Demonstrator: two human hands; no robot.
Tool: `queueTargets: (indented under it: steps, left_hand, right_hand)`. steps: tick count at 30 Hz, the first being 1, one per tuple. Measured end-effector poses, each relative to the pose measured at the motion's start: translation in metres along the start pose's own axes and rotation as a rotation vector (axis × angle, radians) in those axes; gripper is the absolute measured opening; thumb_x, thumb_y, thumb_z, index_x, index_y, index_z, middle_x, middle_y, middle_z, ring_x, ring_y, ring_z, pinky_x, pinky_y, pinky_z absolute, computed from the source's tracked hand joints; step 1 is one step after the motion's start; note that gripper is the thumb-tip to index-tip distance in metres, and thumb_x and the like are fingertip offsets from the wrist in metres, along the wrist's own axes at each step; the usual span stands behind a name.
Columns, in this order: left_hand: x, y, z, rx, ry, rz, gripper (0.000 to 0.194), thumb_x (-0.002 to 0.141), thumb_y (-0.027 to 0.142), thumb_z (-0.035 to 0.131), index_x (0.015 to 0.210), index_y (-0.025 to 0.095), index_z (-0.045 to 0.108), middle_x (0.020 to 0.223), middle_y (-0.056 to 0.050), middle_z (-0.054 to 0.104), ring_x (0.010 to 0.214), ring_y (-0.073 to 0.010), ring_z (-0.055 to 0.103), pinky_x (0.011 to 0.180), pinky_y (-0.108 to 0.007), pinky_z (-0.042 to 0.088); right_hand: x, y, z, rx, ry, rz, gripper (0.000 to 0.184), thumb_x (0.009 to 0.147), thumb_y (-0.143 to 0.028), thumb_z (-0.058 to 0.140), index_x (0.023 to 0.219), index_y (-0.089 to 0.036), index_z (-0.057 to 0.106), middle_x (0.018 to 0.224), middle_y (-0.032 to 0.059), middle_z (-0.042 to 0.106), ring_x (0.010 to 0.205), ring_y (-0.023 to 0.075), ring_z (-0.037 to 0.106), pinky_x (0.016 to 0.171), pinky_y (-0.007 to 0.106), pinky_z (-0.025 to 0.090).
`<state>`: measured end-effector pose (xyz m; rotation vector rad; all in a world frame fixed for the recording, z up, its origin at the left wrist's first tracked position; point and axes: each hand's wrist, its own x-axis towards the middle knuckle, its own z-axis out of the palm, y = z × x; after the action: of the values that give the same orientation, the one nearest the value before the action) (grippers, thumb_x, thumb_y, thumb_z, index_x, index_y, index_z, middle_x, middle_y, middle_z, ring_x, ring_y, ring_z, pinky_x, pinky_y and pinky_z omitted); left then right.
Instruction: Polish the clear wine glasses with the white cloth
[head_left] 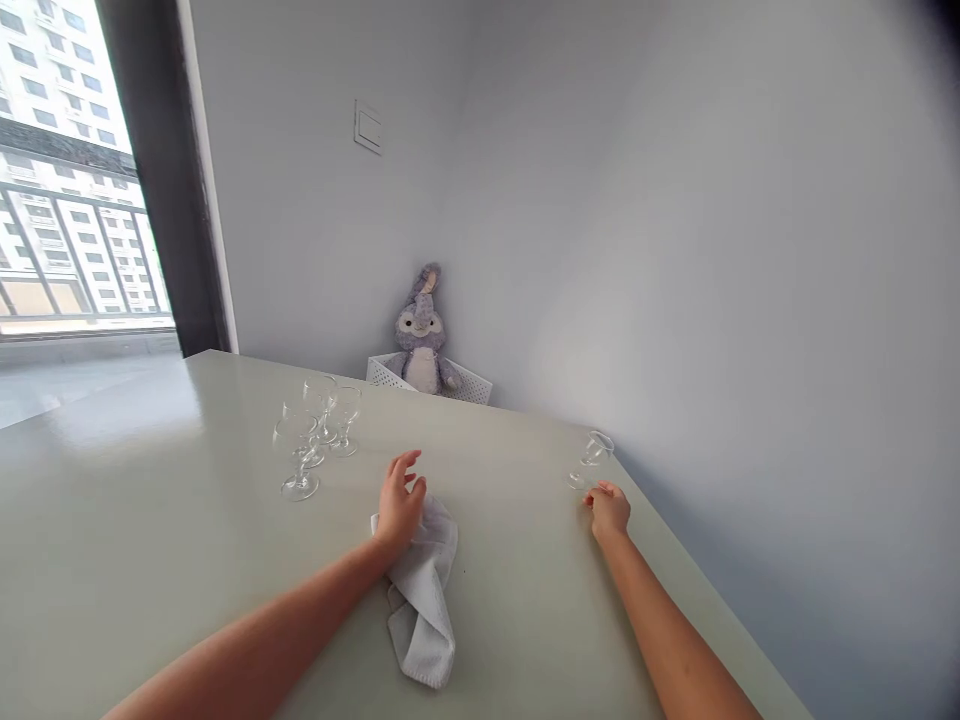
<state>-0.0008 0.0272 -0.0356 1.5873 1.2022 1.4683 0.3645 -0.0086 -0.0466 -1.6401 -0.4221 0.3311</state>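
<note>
My left hand hovers over or rests on a crumpled white cloth, its fingers bent and apart, with nothing held in them. On the right side of the table, a clear stemmed glass stands near the wall, leaning slightly to the right in the picture. My right hand is at the foot of this glass, thumb and fingers drawn together against its near edge. The fingertips partly cover the foot.
Several more clear stemmed glasses stand in a cluster left of my left hand. The pale glossy table runs along a grey wall. Past its far edge, a plush rabbit sits in a white perforated basket. A window is at far left.
</note>
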Motion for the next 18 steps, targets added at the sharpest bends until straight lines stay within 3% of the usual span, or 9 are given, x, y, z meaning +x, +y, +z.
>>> queueTargets:
  steps: [3, 6, 9, 14, 18]
  left_hand:
    - [0.009, 0.005, -0.007, -0.002, 0.119, -0.017, 0.037, 0.074, 0.017, 0.043, 0.11, 0.023, 0.048, 0.116, -0.007, 0.045, 0.106, -0.0184, 0.047, 0.085, -0.033, 0.045]
    - [0.021, 0.008, -0.016, 0.008, 0.239, -0.13, 0.046, 0.074, 0.019, 0.046, 0.12, 0.022, 0.041, 0.121, -0.01, 0.04, 0.101, -0.0186, 0.05, 0.082, -0.033, 0.046]
    - [0.033, 0.004, -0.027, 0.04, 0.33, -0.249, 0.06, 0.075, 0.023, 0.049, 0.131, 0.021, 0.027, 0.128, -0.012, 0.033, 0.101, -0.0189, 0.051, 0.085, -0.035, 0.045]
    - [0.048, -0.012, -0.039, 0.112, 0.403, -0.339, 0.072, 0.074, 0.027, 0.052, 0.136, 0.018, 0.016, 0.138, -0.015, 0.022, 0.11, -0.0207, 0.046, 0.098, -0.038, 0.034]
    - [0.053, -0.02, -0.041, 0.103, 0.399, -0.364, 0.077, 0.072, 0.028, 0.054, 0.137, 0.019, 0.013, 0.142, -0.016, 0.013, 0.108, -0.0214, 0.049, 0.092, -0.036, 0.039]
  right_hand:
    - [-0.022, -0.002, -0.011, 0.06, 0.07, 0.017, 0.023, 0.055, -0.02, 0.053, 0.076, -0.02, 0.045, 0.062, -0.0049, 0.046, 0.045, 0.0084, 0.044, 0.043, 0.024, 0.04]
    - [-0.054, -0.007, -0.01, 0.112, 0.018, 0.018, 0.02, 0.056, -0.023, 0.052, 0.075, -0.02, 0.047, 0.062, -0.0043, 0.046, 0.046, 0.0084, 0.043, 0.04, 0.022, 0.037]
    - [-0.095, -0.017, 0.004, 0.145, -0.151, -0.001, 0.018, 0.056, -0.023, 0.054, 0.073, -0.019, 0.052, 0.062, -0.004, 0.048, 0.047, 0.008, 0.044, 0.041, 0.021, 0.037]
    - [-0.171, -0.041, 0.04, 0.192, -0.599, -0.095, 0.013, 0.063, -0.026, 0.056, 0.073, -0.019, 0.054, 0.063, -0.0046, 0.049, 0.046, 0.0065, 0.04, 0.042, 0.02, 0.032]
    - [-0.214, -0.044, 0.065, 0.168, -0.793, -0.157, 0.013, 0.068, -0.029, 0.054, 0.073, -0.018, 0.055, 0.057, -0.0045, 0.047, 0.047, 0.0083, 0.042, 0.044, 0.02, 0.033]
